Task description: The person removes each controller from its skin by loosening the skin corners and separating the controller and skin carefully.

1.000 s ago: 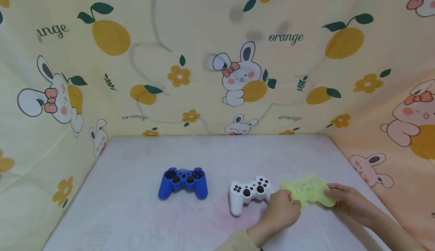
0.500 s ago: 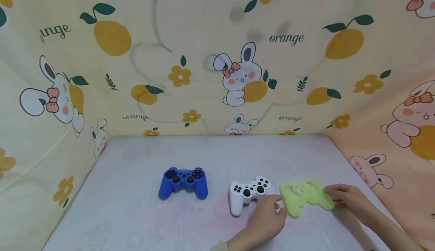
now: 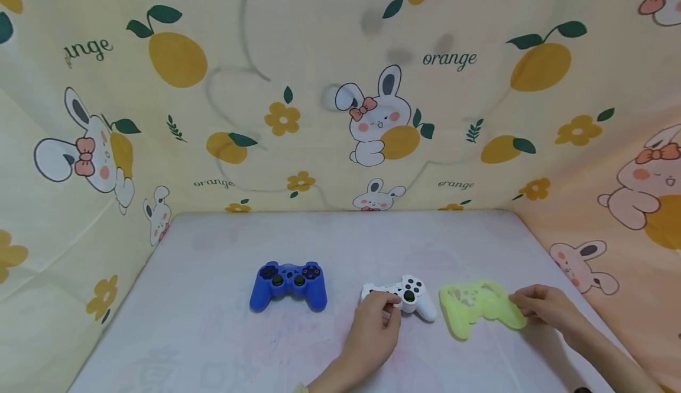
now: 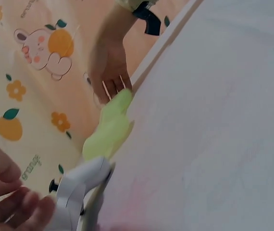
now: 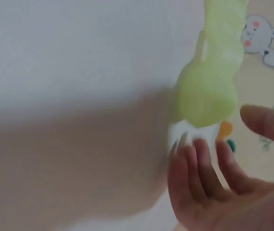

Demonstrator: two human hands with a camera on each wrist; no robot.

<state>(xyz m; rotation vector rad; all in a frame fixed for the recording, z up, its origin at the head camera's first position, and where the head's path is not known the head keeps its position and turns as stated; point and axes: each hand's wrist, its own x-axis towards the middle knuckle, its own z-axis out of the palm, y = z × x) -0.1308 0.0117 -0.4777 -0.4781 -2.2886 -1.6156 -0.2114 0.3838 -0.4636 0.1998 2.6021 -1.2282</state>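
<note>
A limp yellow-green silicone controller cover [image 3: 484, 304] lies on the table at the right. My right hand [image 3: 550, 313] is at its right grip; in the right wrist view a gap shows between the cover [image 5: 208, 89] and the spread thumb and fingers. To the left of the cover lies a white game controller [image 3: 422, 303], partly hidden by my left hand [image 3: 372, 334]. That hand passes over the controller's left side with loosely bent fingers and nothing between them. In the left wrist view the fingers hover beside the white controller [image 4: 74, 190].
A blue game controller [image 3: 288, 283] rests further left on the white-covered table [image 3: 223, 346]. Patterned cloth [image 3: 319, 145] with rabbits and oranges hangs behind the table and along both sides.
My left hand has let go of the green cover and moved left over the white controller. The cover has settled onto the table. My right hand has stayed beside its right end.
</note>
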